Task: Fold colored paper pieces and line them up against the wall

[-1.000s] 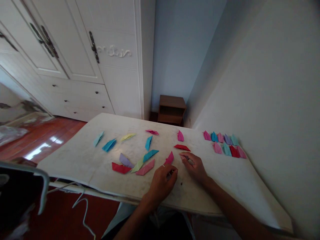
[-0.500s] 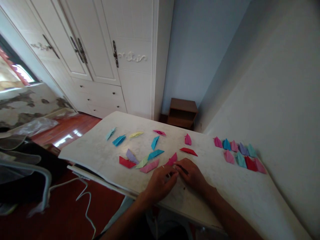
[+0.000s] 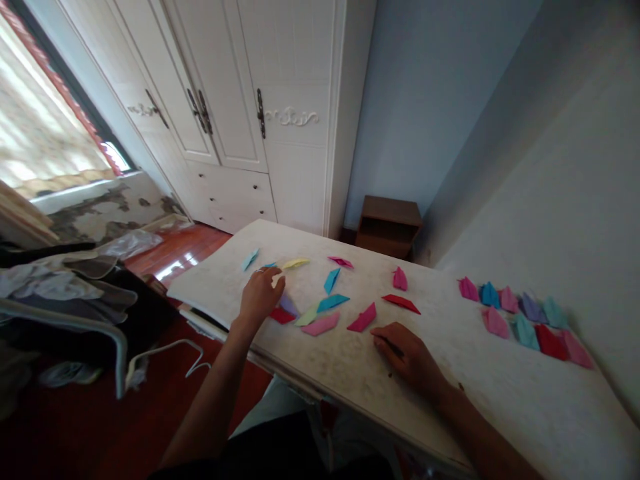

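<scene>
My left hand [image 3: 263, 293] reaches over the left part of the table, thumb apart from the fingers. Its fingertips are at a blue folded paper piece [image 3: 271, 265], mostly hidden by the hand; I cannot tell whether they touch it. Just below the hand lie a red folded paper [image 3: 283, 316] and a purple one [image 3: 289, 305]. My right hand [image 3: 410, 357] rests on the tabletop with loosely bent fingers and no visible object in them. Nearest to its fingertips is a magenta folded paper [image 3: 362, 318]; a red folded paper [image 3: 401, 304] lies beyond.
More folded papers lie mid-table, among them a pink one [image 3: 321, 324] and a yellow one [image 3: 296, 263]. Several puffed paper pieces [image 3: 525, 331] stand in two rows at the right, by the wall. Behind the table are a brown nightstand [image 3: 390, 212] and a white wardrobe [image 3: 300, 167].
My hands were together by the magenta paper and have separated. The left has moved left to the blue paper; the right stays nearby on the table. The view has turned left.
</scene>
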The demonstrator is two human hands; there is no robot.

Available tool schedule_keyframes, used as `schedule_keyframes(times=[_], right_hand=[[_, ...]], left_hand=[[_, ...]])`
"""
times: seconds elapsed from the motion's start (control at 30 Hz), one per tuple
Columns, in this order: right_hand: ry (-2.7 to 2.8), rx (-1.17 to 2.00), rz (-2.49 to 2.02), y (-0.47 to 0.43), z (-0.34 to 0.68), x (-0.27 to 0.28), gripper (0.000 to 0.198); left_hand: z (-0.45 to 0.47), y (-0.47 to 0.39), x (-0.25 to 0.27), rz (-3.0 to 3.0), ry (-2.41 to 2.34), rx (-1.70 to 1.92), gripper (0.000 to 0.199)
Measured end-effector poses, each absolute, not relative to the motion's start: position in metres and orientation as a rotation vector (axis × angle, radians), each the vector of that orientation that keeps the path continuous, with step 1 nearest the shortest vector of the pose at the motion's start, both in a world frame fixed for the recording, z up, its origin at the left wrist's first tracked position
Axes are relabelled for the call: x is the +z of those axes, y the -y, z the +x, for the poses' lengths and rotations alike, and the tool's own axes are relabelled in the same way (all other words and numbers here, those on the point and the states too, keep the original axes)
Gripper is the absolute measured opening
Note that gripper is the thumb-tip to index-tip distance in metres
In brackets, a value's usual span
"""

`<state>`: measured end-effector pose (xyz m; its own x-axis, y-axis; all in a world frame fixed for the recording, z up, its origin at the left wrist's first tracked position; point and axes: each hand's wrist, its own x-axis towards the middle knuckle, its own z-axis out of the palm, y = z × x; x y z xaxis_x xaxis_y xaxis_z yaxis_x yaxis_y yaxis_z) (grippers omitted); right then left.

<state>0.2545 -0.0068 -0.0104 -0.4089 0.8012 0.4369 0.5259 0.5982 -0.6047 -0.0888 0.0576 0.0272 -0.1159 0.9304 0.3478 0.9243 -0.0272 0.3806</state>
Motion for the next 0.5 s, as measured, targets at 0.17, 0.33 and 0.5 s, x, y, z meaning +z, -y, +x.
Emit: schedule_keyframes(times=[0.17,0.33,0.5], right_hand=[[1.929,0.612,-1.126,0.004,0.228,0.004,0.018],[1.804,0.855,-1.107,-0.009,0.177,0.024,0.023],[1.739,1.017,-1.057,-0.033,0.125,0.027,0.023]], left_hand=[[-0.122,-0.058,0.008,1.886,-2.507,0.799,0.033],[-0.126,-0.064,0.001,1.795,-2.514,0.866,0.037],[-0.13,-0.064,-0.002,1.796,-2.4,1.001,0.032]])
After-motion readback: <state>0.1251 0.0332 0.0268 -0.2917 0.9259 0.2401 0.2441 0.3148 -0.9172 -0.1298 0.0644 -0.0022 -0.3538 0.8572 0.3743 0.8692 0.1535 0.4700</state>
